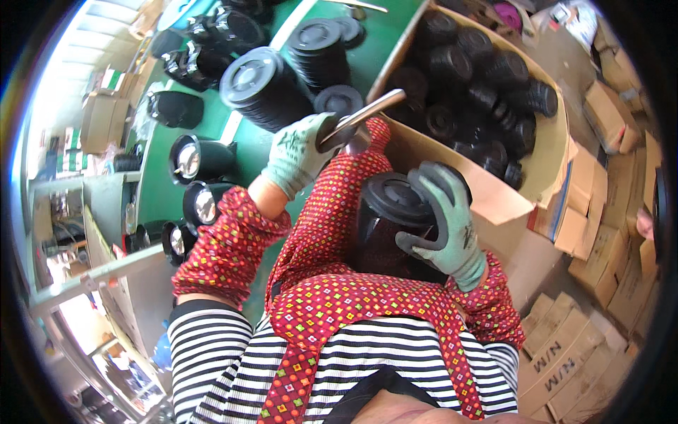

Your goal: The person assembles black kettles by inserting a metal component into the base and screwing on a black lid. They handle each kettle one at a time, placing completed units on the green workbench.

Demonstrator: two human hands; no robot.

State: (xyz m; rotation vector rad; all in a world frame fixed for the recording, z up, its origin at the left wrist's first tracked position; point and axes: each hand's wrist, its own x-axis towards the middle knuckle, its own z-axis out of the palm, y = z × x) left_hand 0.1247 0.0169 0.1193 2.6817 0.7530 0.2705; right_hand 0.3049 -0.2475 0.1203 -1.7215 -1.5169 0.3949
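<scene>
My left hand (300, 152), in a pale green glove with dark grey palm and fingertips, is closed around a long slim tool (374, 109) with a shiny, light brown end. Its exact kind I cannot make out. A shiny rounded piece shows just below it. My right hand (448, 219), gloved alike, grips the side and top edge of a black round container (385, 237). The container stands at my lap with a ribbed black disc-shaped lid (399, 196) on top. My fingers lie over the lid's rim, and the thumb is against the container's side.
A green table (162, 205) on the left bears stacks of black lids (258, 81) and several black pots with shiny inner ends (189, 159). A large open cardboard box (487, 194) full of black round parts stands at right. Flattened cartons (572, 353) lie beyond.
</scene>
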